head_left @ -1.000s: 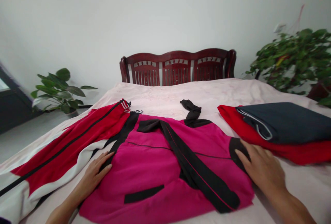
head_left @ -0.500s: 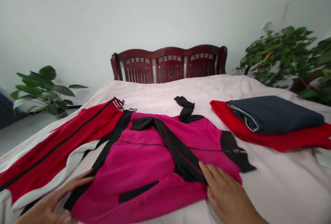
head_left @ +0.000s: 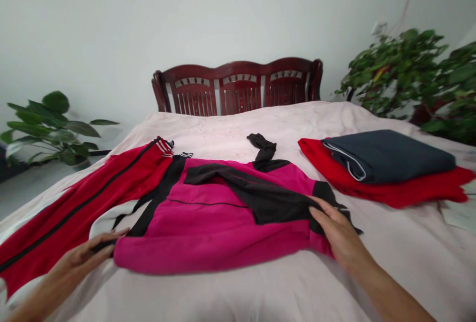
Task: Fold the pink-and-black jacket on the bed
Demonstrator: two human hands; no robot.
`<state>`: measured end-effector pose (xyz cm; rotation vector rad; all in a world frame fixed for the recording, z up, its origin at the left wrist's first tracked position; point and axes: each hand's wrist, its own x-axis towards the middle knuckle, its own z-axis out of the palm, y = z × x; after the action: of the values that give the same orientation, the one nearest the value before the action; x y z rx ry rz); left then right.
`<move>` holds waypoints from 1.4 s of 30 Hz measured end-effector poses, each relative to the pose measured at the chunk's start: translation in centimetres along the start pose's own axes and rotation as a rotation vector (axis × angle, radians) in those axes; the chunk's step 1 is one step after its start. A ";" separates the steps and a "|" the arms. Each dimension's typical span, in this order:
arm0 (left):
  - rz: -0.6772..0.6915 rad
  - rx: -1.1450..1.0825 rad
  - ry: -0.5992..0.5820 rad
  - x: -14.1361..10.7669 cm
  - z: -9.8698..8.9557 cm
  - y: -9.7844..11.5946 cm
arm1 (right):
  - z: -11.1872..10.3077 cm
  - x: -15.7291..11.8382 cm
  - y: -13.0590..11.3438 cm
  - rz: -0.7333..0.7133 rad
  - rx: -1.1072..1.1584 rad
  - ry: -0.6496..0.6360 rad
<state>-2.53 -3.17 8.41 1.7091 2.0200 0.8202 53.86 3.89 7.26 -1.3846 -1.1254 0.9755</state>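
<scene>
1. Your left hand (head_left: pixel 76 265) pinches black fabric at the near left corner of the magenta-and-black track jacket (head_left: pixel 208 250), its fingers closed on that edge.
2. Your right hand (head_left: pixel 342 237) grips the jacket's near right side, thumb and forefinger on black cloth; whether they catch only the sleeve or also the layer beneath is hard to tell.
3. The jacket lies on the pink bedsheet (head_left: pixel 230 299) between your two sets of fingers and beyond them. Half a second ago its near panel was flat, with a black pocket strip showing; that strip is now out of sight, and the near edge has become a rounded roll stretched between your hands.
4. I read that as a fold begun, not completed: the near part is doubling over while you hold both ends.
5. Inward from your right fingers, the black sleeve (head_left: pixel 238 183) lies across the jacket's middle; the far sleeve (head_left: pixel 264 147) trails beyond.
6. Past your left fingers lies the red-and-white tracksuit garment (head_left: pixel 89 208); beyond your right, the folded navy garment (head_left: pixel 394 156) rests on red cloth (head_left: pixel 401 193).
</scene>
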 end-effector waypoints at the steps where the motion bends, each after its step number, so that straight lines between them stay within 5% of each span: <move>1: -0.015 -0.026 -0.006 1.0 0.1 1.0 | -0.3 0.3 0.0 -0.040 -0.041 0.037; 5: 0.047 0.210 0.051 5.5 2.7 2.9 | -1.7 1.8 0.9 -0.184 -0.441 0.065; 10: 0.051 0.398 0.022 8.2 6.6 2.9 | -2.0 2.8 2.7 -0.137 -0.835 0.003; 14: 0.101 0.494 0.069 7.3 6.3 4.6 | -1.6 1.5 1.5 -0.161 -0.912 -0.011; 17: 0.273 0.479 0.145 5.4 6.7 7.3 | -1.8 -0.5 -0.5 -0.281 -1.072 0.095; 23: 0.696 0.484 -0.036 1.3 12.2 10.1 | -1.9 -5.1 -0.3 -0.244 -1.279 0.086; 29: 0.748 0.580 -0.021 0.9 15.4 8.0 | -0.6 -5.7 2.6 -0.443 -1.352 0.152; 35: 0.758 0.505 -0.027 1.0 14.7 7.0 | -4.0 -2.6 -1.1 -0.691 -1.152 0.071; 38: 0.781 0.482 -0.028 0.7 14.8 6.6 | -6.2 -0.7 -1.8 -0.629 -1.023 0.097; 42: 0.825 0.506 -0.095 0.2 15.0 6.5 | -8.3 0.5 0.5 -0.335 -0.924 0.050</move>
<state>11.64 0.49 1.19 2.8828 1.4958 0.4221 62.08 2.46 7.67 -1.8137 -1.8102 0.1397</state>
